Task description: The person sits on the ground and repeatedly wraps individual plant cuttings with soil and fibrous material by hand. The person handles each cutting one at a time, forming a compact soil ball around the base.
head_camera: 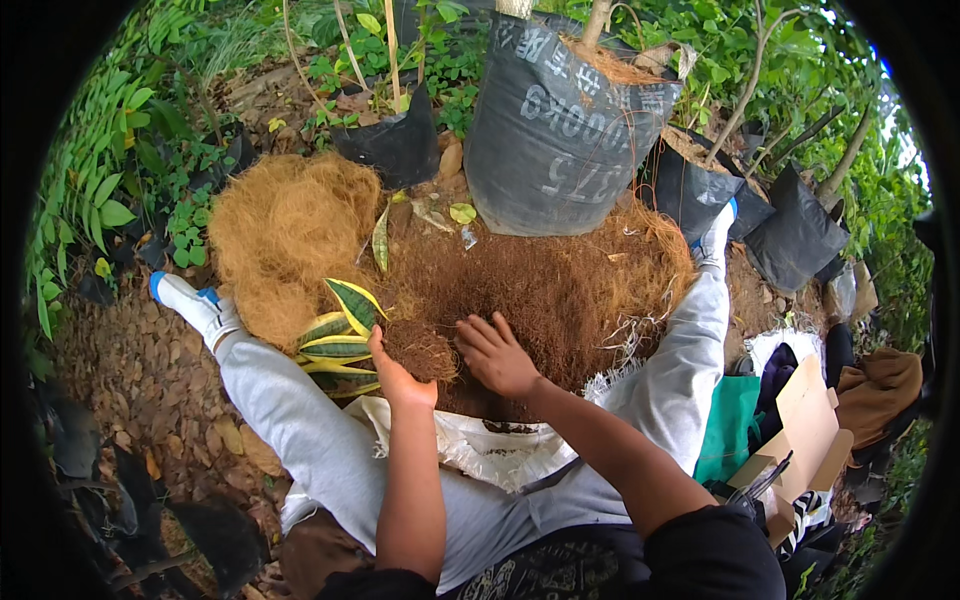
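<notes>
My left hand (403, 381) holds a snake plant by its root ball (424, 351), tilted so that its yellow-edged leaf (355, 306) points up and to the left. More snake plant leaves (337, 349) lie just left of that hand. My right hand (499, 360) rests palm down on the heap of brown soil and coir (555, 300), right of the root ball, its fingers somewhat spread; whether anything is beneath them is hidden. A white woven sack (495, 454) spreads over my lap under the near edge of the heap. A loose variegated leaf (381, 240) lies farther off.
A mound of tan coconut fibre (292, 232) stands at the left. A large black planting bag (562, 142) rises beyond the heap, with smaller black bags (795, 225) on the right. An open cardboard box (806, 427) and a green bag (726, 424) sit beside my right leg.
</notes>
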A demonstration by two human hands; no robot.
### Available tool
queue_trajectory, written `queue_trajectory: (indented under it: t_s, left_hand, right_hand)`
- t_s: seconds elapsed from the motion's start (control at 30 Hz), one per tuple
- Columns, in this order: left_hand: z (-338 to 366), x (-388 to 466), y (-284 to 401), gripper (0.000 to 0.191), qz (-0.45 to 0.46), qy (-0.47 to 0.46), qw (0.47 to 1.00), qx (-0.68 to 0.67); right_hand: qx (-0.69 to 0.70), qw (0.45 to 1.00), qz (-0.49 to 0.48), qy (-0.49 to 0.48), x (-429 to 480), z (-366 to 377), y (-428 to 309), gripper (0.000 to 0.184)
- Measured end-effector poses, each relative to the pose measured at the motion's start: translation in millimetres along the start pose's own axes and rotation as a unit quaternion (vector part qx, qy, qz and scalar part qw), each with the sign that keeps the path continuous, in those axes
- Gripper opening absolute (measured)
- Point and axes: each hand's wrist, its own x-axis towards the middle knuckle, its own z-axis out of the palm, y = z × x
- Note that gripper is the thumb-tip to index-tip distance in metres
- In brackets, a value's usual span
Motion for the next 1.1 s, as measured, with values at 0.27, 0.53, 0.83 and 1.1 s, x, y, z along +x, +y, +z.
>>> queue_trajectory:
  t_s: [0.27,0.53,0.83,1.1]
  left_hand:
    - [2.0,-3.1,-1.1,0.059,-0.013,0.044,0.999,0.012]
    - [7.6,6.5,-22.3,0.060,-0.023,0.010,0.999,0.030]
    - [4.3,5.4,-46.3,0.059,-0.029,0.015,0.995,0.096]
    - [-7.8,4.0,-57.7,0.070,-0.044,0.034,0.986,0.160]
  right_hand:
    - [-0.202,0.960,0.088,-0.173,23.9,2.6,37.1,0.055]
    - [-0.084,0.975,-0.017,-0.207,10.6,-13.6,26.3,0.048]
    - [-0.049,0.979,0.069,-0.184,-25.9,-22.3,42.3,0.066]
    - [-0.079,0.958,0.270,-0.052,-48.3,-27.1,51.6,0.075]
